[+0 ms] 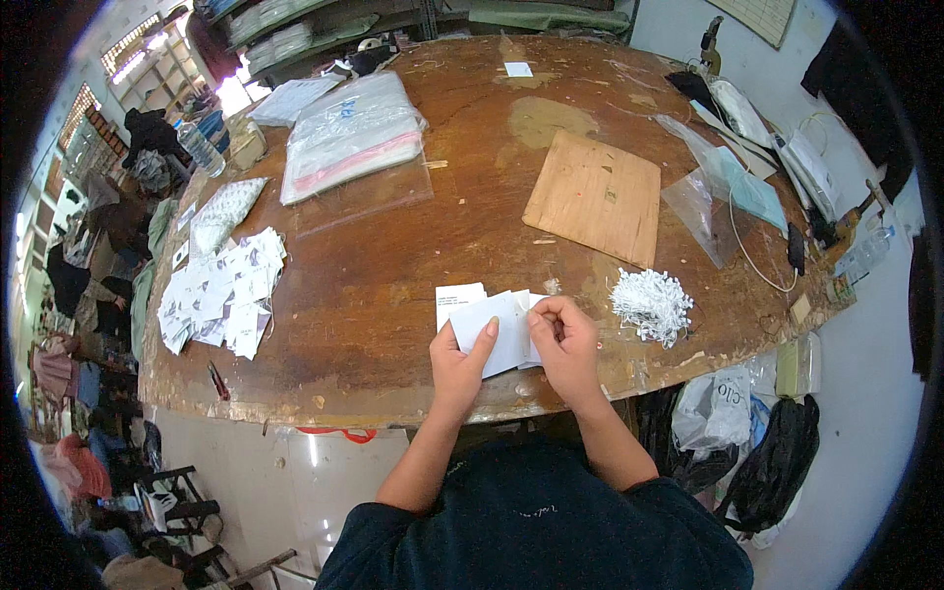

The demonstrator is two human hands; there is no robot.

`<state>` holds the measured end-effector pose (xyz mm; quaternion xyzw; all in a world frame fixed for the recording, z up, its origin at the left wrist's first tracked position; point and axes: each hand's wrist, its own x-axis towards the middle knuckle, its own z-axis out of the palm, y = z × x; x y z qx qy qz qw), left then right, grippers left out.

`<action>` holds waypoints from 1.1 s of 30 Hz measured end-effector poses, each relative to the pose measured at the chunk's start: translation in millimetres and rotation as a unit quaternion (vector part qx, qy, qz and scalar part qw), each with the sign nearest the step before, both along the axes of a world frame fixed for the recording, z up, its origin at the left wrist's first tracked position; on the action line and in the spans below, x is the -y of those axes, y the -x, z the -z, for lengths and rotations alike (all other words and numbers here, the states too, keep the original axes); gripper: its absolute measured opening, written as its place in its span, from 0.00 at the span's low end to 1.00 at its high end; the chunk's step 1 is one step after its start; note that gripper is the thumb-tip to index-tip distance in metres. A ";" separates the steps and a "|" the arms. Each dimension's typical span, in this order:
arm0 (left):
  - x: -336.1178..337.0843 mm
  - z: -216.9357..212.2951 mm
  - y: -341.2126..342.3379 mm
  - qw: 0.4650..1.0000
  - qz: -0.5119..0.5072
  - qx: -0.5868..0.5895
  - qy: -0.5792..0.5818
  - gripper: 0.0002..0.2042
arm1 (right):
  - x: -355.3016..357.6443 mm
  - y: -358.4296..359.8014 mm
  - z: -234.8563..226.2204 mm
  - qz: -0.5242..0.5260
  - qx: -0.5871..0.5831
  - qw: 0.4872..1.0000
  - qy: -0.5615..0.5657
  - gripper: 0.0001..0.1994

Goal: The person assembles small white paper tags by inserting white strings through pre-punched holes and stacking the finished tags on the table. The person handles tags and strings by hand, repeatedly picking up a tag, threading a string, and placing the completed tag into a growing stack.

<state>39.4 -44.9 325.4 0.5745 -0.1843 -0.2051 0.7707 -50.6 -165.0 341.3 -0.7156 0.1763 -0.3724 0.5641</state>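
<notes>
White cards [484,326] are held in front of me in my left hand [460,370], its thumb lying across the face of the top one. At their right edge my right hand [568,344] is closed in a pinch; what its fingertips grip is too small to make out. Behind the held cards, more white cards with small dark print [457,294] lie on the wooden table [393,265]. To the right of my right hand is a heap of short white tag strings [651,307]. A spread pile of printed tags [224,293], some with strings, lies at the left.
A wooden board [598,197] lies beyond the strings, with clear plastic sheets [700,211] beside it. Stacked plastic bags [354,133] sit far left, near a water bottle [200,149]. A small dark-red-handled tool [218,382] rests by the near left edge. Bags [713,411] are below the table's right side.
</notes>
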 end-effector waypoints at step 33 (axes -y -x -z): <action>-8.7 -6.1 1.2 0.993 -0.050 0.109 -0.020 0.09 | -15.4 -18.3 2.2 0.049 -0.021 0.976 0.212 0.05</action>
